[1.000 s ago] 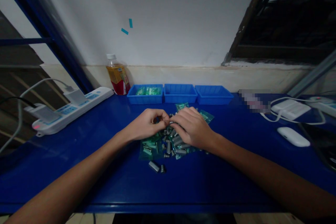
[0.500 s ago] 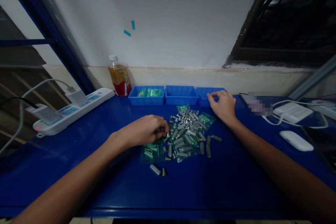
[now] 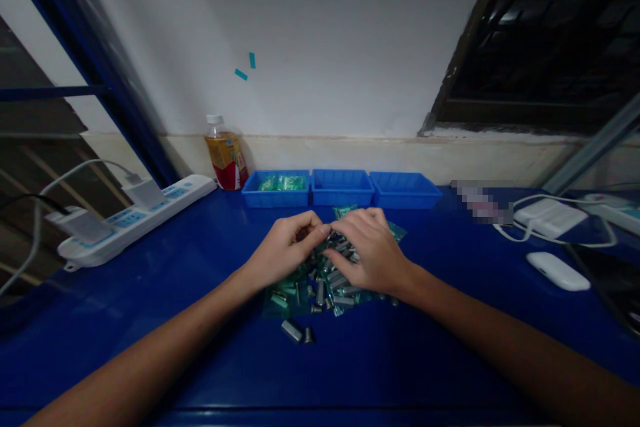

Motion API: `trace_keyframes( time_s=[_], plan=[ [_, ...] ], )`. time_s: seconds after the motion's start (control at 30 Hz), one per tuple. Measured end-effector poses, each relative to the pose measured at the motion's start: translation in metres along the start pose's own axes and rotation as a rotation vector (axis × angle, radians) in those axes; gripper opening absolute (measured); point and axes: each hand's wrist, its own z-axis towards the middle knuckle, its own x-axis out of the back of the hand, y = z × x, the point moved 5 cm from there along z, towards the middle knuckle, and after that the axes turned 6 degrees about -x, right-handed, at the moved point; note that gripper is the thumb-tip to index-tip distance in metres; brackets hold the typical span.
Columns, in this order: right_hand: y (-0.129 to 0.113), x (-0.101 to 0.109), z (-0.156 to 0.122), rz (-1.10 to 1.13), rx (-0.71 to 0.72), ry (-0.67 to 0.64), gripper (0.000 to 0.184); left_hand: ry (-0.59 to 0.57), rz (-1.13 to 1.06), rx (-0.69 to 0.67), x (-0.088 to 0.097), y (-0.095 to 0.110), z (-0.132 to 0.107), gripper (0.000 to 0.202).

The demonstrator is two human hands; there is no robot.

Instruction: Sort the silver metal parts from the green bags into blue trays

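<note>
My left hand [image 3: 287, 243] is closed in a pinch over a heap of small metal parts [image 3: 345, 280], several of them grey hex standoffs and short screw-like pieces. A small metal piece showed at its fingertips a moment ago; now the fingers hide it. My right hand [image 3: 370, 247] arches over the heap from the other side, thumb and index finger apart. Its index fingertip meets the left thumb tip. Green-tinted plastic bags [image 3: 287, 300] lie under and beside the heap. Nearer me rest one loose hex standoff [image 3: 292, 331] and a short flared piece [image 3: 309, 335].
Three blue bins line the wall: the left bin [image 3: 250, 199] holds green packets, then come a middle bin [image 3: 343, 197] and a right bin [image 3: 407, 199]. A drink bottle [image 3: 225, 153] and power strip [image 3: 107, 237] stand left. White chargers [image 3: 550, 217] and a white case [image 3: 557, 271] lie right.
My right hand has left the right bin and come to the heap, beside my left hand. My left hand stays pinched near the same spot. The view has tilted slightly.
</note>
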Motion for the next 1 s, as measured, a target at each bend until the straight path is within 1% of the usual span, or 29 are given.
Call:
trace_keyframes(
  time_s=[0.07, 0.13, 0.2, 0.3, 0.4, 0.43, 0.5, 0.53, 0.63, 0.7, 0.77, 0.83, 0.9, 0.93, 1.0],
  plan=[
    [-0.013, -0.003, -0.002, 0.002, 0.015, 0.007, 0.017, 0.010, -0.030, -0.005, -0.004, 0.000, -0.001, 0.035],
    [-0.014, -0.003, -0.003, -0.004, 0.002, 0.042, 0.015, 0.001, -0.029, -0.009, -0.006, 0.000, -0.001, 0.035],
    [-0.012, -0.001, -0.004, 0.005, -0.009, 0.067, 0.017, -0.012, 0.029, -0.035, -0.006, 0.003, -0.002, 0.035],
    [-0.007, 0.001, -0.003, 0.090, -0.080, 0.086, 0.021, -0.009, 0.178, -0.129, -0.002, 0.009, -0.003, 0.033],
    [-0.003, 0.000, -0.002, 0.228, -0.206, 0.091, 0.027, -0.023, 0.237, -0.253, -0.002, 0.014, -0.006, 0.017],
    [-0.002, -0.001, -0.002, 0.269, -0.232, 0.087, 0.029, -0.031, 0.246, -0.295, -0.002, 0.015, -0.007, 0.018],
    [-0.002, -0.002, -0.002, 0.331, -0.243, 0.075, 0.031, -0.033, 0.277, -0.371, -0.004, 0.016, -0.010, 0.029],
    [-0.002, -0.002, -0.002, 0.350, -0.234, 0.068, 0.031, -0.030, 0.293, -0.402, -0.005, 0.017, -0.010, 0.031],
    [-0.003, -0.004, -0.003, 0.375, -0.207, 0.029, 0.033, -0.032, 0.332, -0.461, -0.005, 0.018, -0.011, 0.022],
    [-0.003, -0.006, -0.003, 0.373, -0.208, -0.002, 0.035, -0.026, 0.355, -0.462, -0.004, 0.018, -0.010, 0.014],
    [-0.004, -0.006, -0.003, 0.367, -0.210, -0.010, 0.032, 0.002, 0.357, -0.426, -0.002, 0.017, -0.009, 0.011],
    [-0.004, -0.005, -0.003, 0.360, -0.211, 0.015, 0.025, 0.035, 0.329, -0.359, 0.000, 0.014, -0.007, 0.010],
    [-0.003, -0.003, -0.003, 0.335, -0.209, 0.061, 0.013, 0.053, 0.273, -0.282, 0.000, 0.010, -0.005, 0.010],
    [-0.002, -0.001, -0.003, 0.307, -0.190, 0.087, 0.007, 0.051, 0.239, -0.247, 0.000, 0.009, -0.005, 0.011],
    [-0.003, 0.001, -0.003, 0.227, -0.094, 0.120, 0.015, 0.033, 0.166, -0.199, -0.002, 0.006, -0.003, 0.013]
  ],
)
